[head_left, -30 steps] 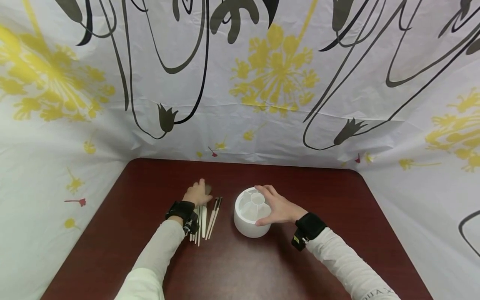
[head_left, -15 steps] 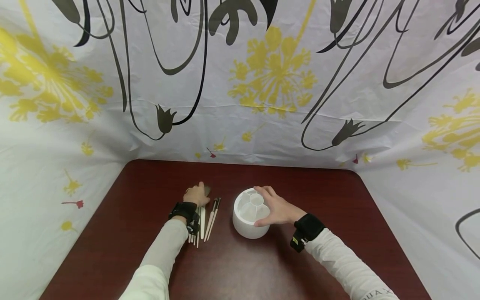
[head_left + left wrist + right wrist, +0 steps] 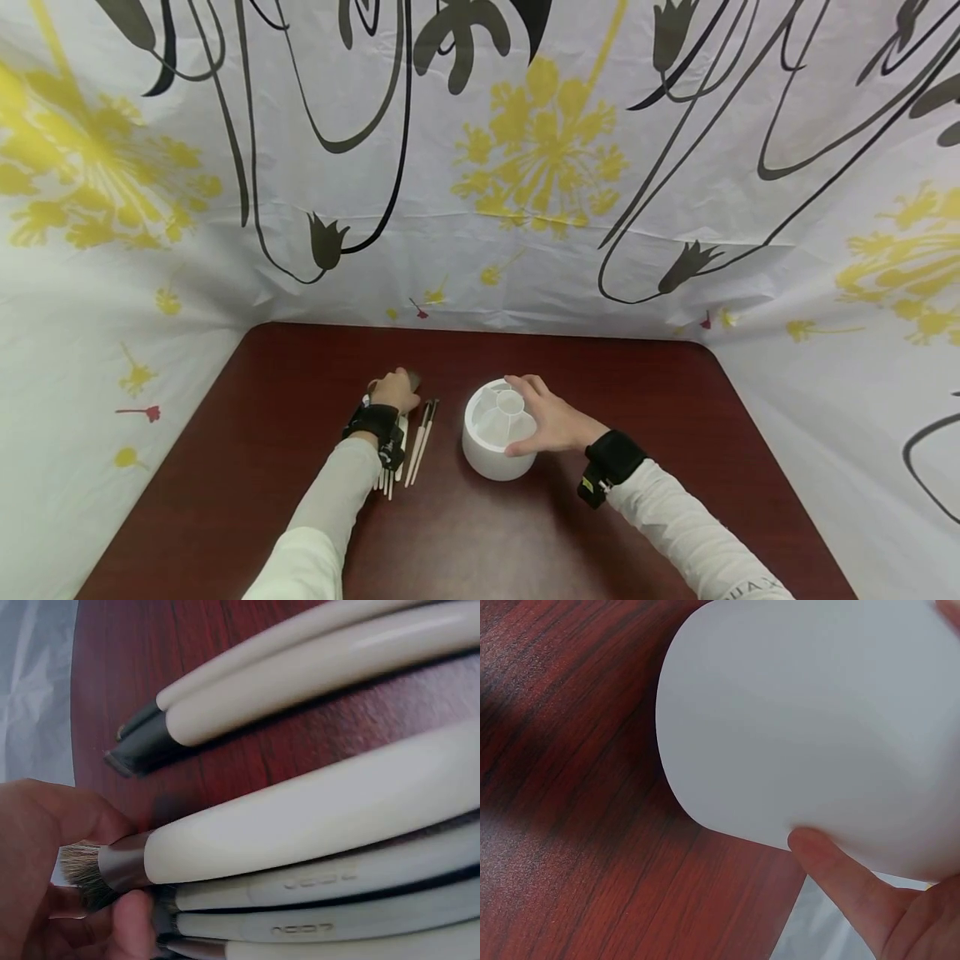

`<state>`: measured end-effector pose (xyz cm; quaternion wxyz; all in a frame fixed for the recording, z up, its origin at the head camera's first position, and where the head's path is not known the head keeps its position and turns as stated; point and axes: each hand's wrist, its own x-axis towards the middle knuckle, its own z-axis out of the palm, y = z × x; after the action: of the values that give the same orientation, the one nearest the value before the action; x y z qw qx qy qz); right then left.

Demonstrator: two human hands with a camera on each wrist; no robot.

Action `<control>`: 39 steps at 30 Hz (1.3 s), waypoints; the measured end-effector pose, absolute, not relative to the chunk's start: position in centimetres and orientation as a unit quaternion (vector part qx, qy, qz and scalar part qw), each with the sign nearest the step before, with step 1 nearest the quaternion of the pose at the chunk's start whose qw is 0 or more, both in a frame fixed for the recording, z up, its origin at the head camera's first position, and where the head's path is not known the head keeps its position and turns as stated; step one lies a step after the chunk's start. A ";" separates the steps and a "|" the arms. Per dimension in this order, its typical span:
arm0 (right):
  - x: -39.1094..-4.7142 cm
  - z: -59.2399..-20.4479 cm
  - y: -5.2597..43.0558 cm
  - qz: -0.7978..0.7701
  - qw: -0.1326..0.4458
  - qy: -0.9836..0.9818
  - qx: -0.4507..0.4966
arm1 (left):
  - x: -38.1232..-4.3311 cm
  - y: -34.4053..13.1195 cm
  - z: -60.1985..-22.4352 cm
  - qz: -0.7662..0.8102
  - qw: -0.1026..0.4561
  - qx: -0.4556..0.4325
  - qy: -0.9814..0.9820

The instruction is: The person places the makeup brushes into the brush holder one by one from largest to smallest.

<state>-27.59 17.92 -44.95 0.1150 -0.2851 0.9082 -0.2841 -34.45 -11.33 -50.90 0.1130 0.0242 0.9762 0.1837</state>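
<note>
In the left wrist view, my left hand [image 3: 395, 392] pinches a thick makeup brush [image 3: 300, 814] at its brown ferrule, thumb and fingers around the bristle end. Several slimmer makeup brushes [image 3: 322, 926] lie side by side against it, their heads partly hidden by the fingers. My right hand [image 3: 558, 418] grips a white round brush holder [image 3: 491, 457], thumb at the near side and fingers over the far rim. Divided compartments show in its top. The right wrist view has its smooth wall [image 3: 780, 727] close up, with the thumb [image 3: 832, 870] pressed to the edge.
Two brushes with dark tips [image 3: 422, 442] lie together on the table between the left hand and the holder. The dark red table [image 3: 637, 375] has rounded far corners. A white patterned cloth [image 3: 450, 208] hangs behind it and along both sides.
The left hand's extended fingers have drawn in around the brush head, and the wrist has turned slightly. The right hand keeps its grip on the holder. The head view has shifted slightly.
</note>
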 end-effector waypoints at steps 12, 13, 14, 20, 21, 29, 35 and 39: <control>-27.5 -45.0 17.9 -0.284 0.117 0.908 -0.284 | -33.9 -11.1 -48.7 0.205 0.108 0.025 0.972; -27.4 -44.9 17.9 -0.283 0.117 0.909 -0.283 | -33.8 -11.1 -48.6 0.214 0.107 0.024 0.971; -27.3 -44.9 17.9 -0.284 0.116 0.909 -0.282 | -33.8 -11.0 -48.4 0.224 0.105 0.022 0.969; -27.2 -44.7 17.9 -0.286 0.116 0.909 -0.280 | -33.3 -10.4 -46.1 0.257 0.085 0.030 0.962; -27.3 -44.7 17.9 -0.285 0.116 0.909 -0.280 | -33.3 -10.3 -45.6 0.261 0.081 0.032 0.961; -27.4 -44.7 17.9 -0.291 0.118 0.906 -0.284 | -33.2 -10.1 -42.3 0.279 0.049 0.048 0.958; -27.4 -44.9 18.0 -0.292 0.105 0.904 -0.295 | -33.1 -9.9 -40.6 0.295 0.023 0.067 0.953; -27.3 -44.9 18.0 -0.288 0.101 0.904 -0.299 | -33.1 -9.5 -39.6 0.297 0.005 0.078 0.952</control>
<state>-27.31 18.04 -44.88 0.1012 -0.2988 0.9041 -0.2883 -33.14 -9.50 -39.57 0.0052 0.0782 0.9518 0.2966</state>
